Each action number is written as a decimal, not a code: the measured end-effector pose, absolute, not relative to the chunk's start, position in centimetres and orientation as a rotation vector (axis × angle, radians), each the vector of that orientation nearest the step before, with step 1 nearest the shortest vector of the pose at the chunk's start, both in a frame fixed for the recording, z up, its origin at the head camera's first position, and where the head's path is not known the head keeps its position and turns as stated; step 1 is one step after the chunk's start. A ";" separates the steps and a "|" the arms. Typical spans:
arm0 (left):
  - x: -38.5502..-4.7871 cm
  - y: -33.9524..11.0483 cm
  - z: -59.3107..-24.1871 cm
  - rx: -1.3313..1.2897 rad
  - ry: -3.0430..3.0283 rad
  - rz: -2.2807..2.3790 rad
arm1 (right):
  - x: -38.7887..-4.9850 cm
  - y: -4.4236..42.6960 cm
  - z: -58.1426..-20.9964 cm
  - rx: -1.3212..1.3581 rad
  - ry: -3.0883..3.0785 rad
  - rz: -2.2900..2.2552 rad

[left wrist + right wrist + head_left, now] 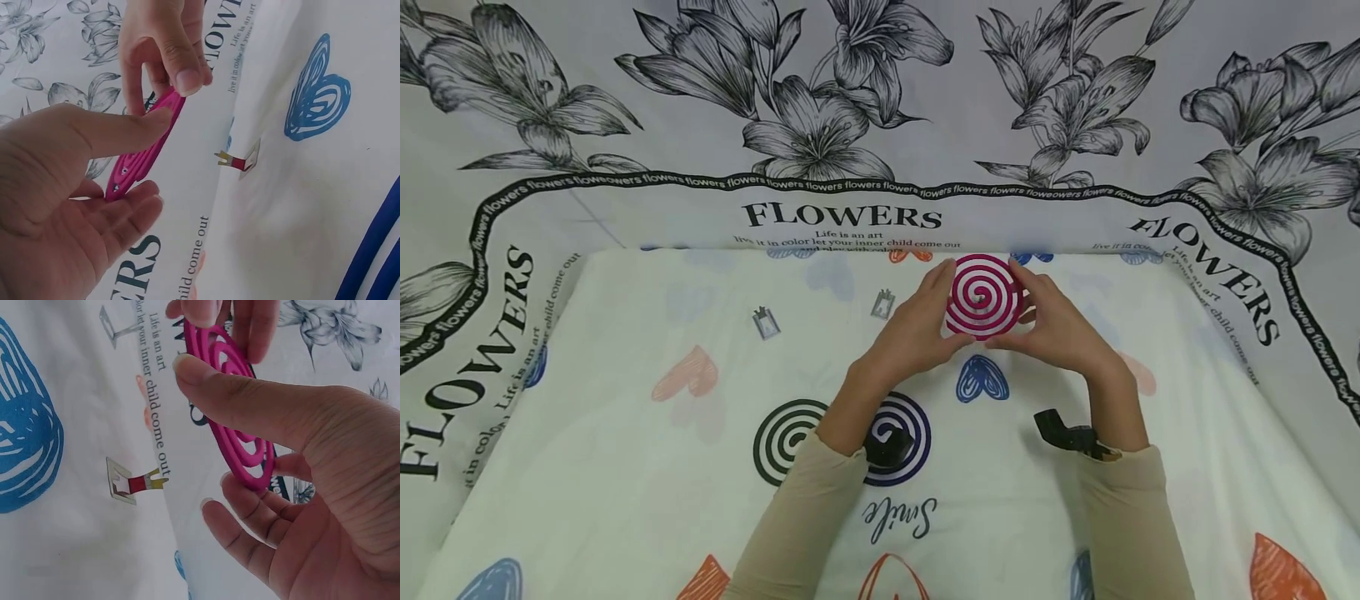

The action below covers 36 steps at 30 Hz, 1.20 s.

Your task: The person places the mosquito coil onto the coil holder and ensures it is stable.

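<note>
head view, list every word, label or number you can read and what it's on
"FLOWERS": floral cloth, three times
"Life is an art": below it
"live it in color let your inner child come out": same spot
"and play with colors": beneath, partly cut off
"flowers", repeated: the cloth's black band
"Smile": white sheet, upside down
No text shows on the magenta coil; any on the small metal stands is unreadably small.

Shows a white floral cloth [688, 218] along the far side and both flanks, bearing black line-drawn flowers [820, 140], a curving dark lettered band [700, 181] and FLOWERS lettering [842, 215]. Has a pale cloth [625, 467] in front, printed with hearts [982, 379], under muted light.
</note>
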<state>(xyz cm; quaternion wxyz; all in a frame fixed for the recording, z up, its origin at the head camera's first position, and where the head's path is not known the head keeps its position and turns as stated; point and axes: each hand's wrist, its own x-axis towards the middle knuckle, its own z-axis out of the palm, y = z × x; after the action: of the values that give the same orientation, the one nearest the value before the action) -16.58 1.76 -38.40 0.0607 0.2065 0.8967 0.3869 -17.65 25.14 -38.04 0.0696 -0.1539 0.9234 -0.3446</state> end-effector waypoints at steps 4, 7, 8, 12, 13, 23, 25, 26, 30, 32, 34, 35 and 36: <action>-16.9 1.8 -38.7 0.573 2.672 1.320 | -17.9 25.0 -38.1 -0.443 2.778 -1.064; -17.0 2.1 -39.2 0.487 2.642 1.416 | -17.8 25.1 -38.0 -0.426 2.769 -1.070; -17.0 2.3 -39.3 0.464 2.629 1.444 | -17.8 25.2 -38.1 -0.419 2.769 -1.070; -17.4 3.0 -39.6 0.407 2.606 1.495 | -17.8 25.8 -38.2 -0.431 2.772 -1.075; -17.6 3.1 -39.5 0.403 2.609 1.497 | -17.9 25.9 -38.3 -0.434 2.774 -1.079; -19.2 3.8 -38.4 0.326 2.600 1.625 | -19.3 25.2 -38.6 -0.248 2.768 -1.388; -19.2 4.0 -38.5 0.315 2.576 1.664 | -19.5 25.1 -39.0 -0.224 2.769 -1.484; -19.2 4.1 -38.7 0.299 2.570 1.679 | -19.6 25.0 -39.2 -0.216 2.762 -1.524; -19.1 4.2 -39.4 0.223 2.575 1.712 | -19.9 24.5 -40.0 -0.204 2.708 -1.642; -19.1 4.3 -39.7 0.207 2.582 1.717 | -20.0 24.4 -40.3 -0.173 2.676 -1.685; -19.3 4.5 -39.9 0.224 2.574 1.721 | -20.1 24.4 -40.5 -0.124 2.659 -1.720; -19.4 4.6 -40.0 0.233 2.569 1.720 | -20.1 24.4 -40.6 -0.100 2.655 -1.735; -19.5 4.8 -40.1 0.240 2.558 1.723 | -20.2 24.5 -40.6 -0.073 2.653 -1.745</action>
<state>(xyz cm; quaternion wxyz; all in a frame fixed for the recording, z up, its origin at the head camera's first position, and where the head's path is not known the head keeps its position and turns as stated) -19.47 4.76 -40.09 0.0241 0.0777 0.8265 0.5570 -20.17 24.50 -40.61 -0.0174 -0.0229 0.8351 -0.5493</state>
